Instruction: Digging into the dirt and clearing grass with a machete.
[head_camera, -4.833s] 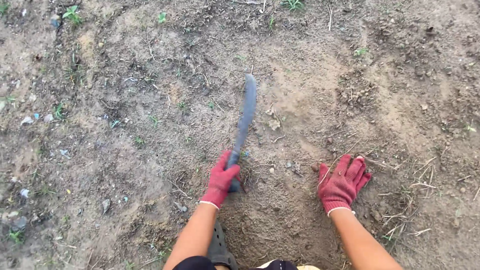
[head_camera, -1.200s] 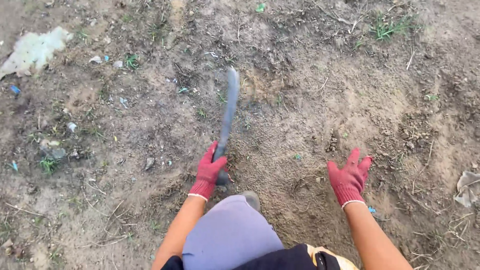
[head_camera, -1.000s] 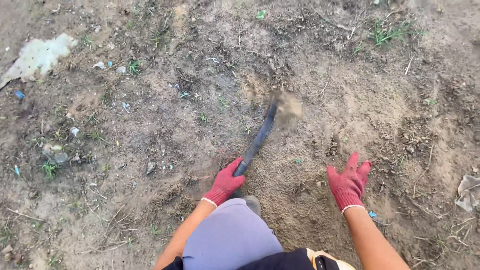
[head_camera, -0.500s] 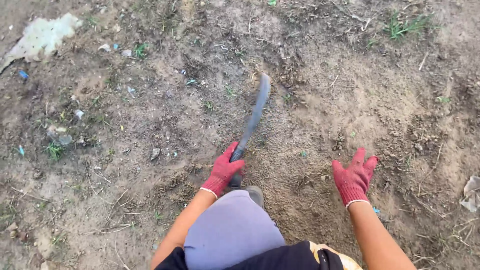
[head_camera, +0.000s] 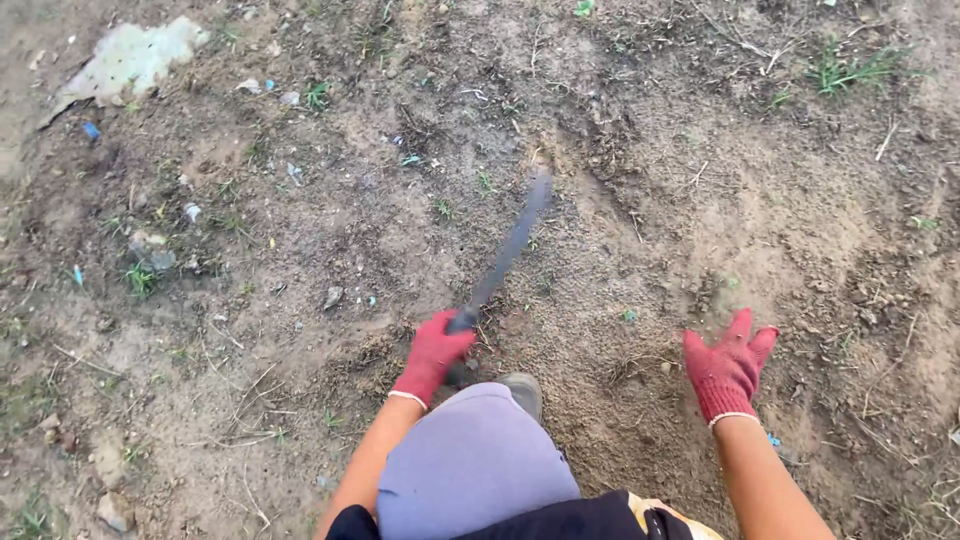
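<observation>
Wrapping the handle of a machete, the left hand in its red glove is seen with fingers pressed tight round the grip; the handle itself is hidden inside the fist. The blade is angled up and to the right from that hand, its blurred tip met by the soil near a shallow furrow. Right of the machete, well apart from it, the right hand is held with gloved fingers spread and nothing in it, low over the dirt; contact with the ground cannot be told. Below the left hand a grey-clad knee is seen, and the toe of a shoe just beside the handle end, the rest covered by the knee. Open, bare earth is left all round the blade. Far up-left of the machete a pale scrap is lain flat, with small bits of litter between. A grass tuft is set far up-right, near the frame's top edge. Both forearms are cut off by the lower edge.
</observation>
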